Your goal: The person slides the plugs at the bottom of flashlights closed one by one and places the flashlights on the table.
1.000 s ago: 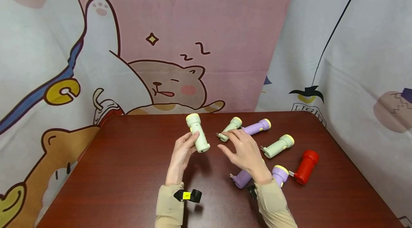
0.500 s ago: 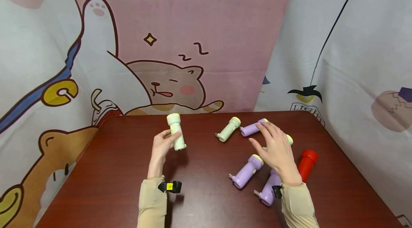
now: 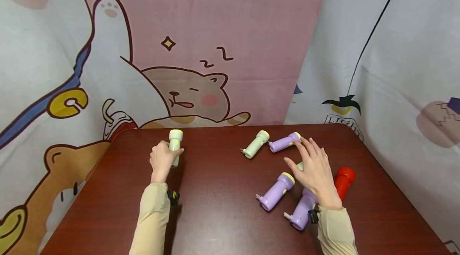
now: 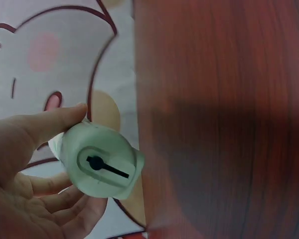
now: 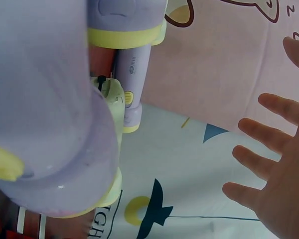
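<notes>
At the left of the table, my left hand (image 3: pixel 161 161) grips a pale green flashlight (image 3: pixel 175 143), its yellow-rimmed head pointing up and away. In the left wrist view the flashlight's tail end (image 4: pixel 102 167) faces the camera, showing a dark slot, with thumb and fingers around the body. My right hand (image 3: pixel 314 171) hovers over the flashlights on the right with spread fingers, holding nothing. Beneath it a second pale green flashlight (image 3: pixel 300 165) is mostly hidden. The right wrist view shows the same hand (image 5: pixel 284 164) apart from a large, close purple flashlight (image 5: pixel 45 99).
Another pale green flashlight (image 3: pixel 256 144) and a purple one (image 3: pixel 285 142) lie toward the back. Two more purple flashlights (image 3: pixel 276 192) lie nearer the front. A red flashlight (image 3: pixel 344 181) is partly behind the right wrist. Printed cloth (image 3: pixel 251 47) hangs behind the dark wooden table (image 3: pixel 215 215).
My left hand has carried the pale green flashlight leftward and lower toward the table. My right hand has moved away from the middle to the right, over the other flashlights.
</notes>
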### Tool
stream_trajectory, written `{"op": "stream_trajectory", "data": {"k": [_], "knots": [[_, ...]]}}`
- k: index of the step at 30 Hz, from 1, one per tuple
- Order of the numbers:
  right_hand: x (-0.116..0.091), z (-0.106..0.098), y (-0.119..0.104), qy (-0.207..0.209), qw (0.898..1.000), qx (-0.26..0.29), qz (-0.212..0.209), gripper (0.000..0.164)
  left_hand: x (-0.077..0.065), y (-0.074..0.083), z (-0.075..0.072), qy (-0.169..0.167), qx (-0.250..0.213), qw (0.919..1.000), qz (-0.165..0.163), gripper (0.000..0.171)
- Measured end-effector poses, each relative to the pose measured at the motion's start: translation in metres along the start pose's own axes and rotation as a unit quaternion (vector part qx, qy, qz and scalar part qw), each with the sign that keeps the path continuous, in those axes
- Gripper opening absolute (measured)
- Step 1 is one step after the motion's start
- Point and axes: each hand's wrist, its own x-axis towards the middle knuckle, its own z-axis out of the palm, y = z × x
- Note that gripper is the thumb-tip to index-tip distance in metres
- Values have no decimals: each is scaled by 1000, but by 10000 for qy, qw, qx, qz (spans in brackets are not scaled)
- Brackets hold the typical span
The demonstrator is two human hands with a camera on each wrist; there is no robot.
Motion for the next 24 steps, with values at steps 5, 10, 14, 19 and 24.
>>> {"op": "stream_trajectory", "data": {"k": [5, 10, 14, 19, 24], "knots": [[-2, 1, 2, -294, 9995, 37, 116, 59, 12, -15, -7, -189, 599, 9980, -112, 52], [-4, 3, 3, -501, 9985, -42, 236, 60, 23, -31, -11, -393, 948, 9943, -276, 59], [-6, 2, 4, -737, 9965, -61, 379, 61, 29, -41, -13, -416, 1096, 9925, -346, 62], [-8, 0, 6, -960, 9940, -128, 511, 59, 34, -52, -14, -514, 1167, 9909, -426, 64], [-8, -2, 8, -1082, 9922, -190, 587, 58, 38, -60, -14, -647, 1168, 9899, -477, 64]]}}
